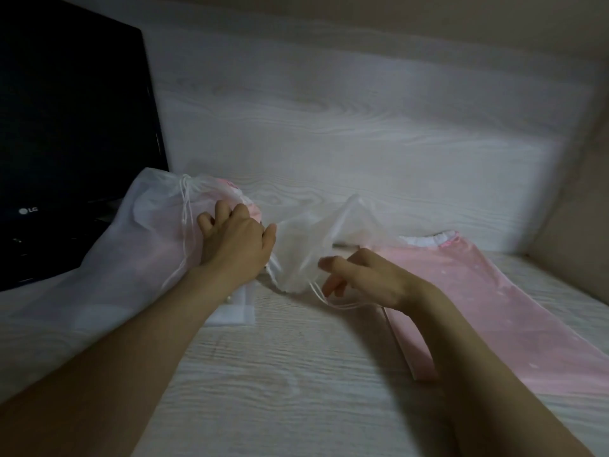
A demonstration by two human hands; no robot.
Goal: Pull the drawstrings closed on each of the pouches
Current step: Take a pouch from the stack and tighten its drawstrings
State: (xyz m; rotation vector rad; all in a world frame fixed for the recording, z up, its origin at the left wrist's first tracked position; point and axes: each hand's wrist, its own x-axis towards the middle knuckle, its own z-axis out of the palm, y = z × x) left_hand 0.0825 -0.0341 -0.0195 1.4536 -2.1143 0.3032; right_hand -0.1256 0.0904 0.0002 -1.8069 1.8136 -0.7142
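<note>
While our left hand is resting with loosely bent fingers on the large sheer pouch beside the black LG screen, its thumb is touching the small white pouch mid-desk. Our right hand is curling over that pouch's drawstring; we cannot tell whether it is gripping. A pink pouch is lying rightward.
</note>
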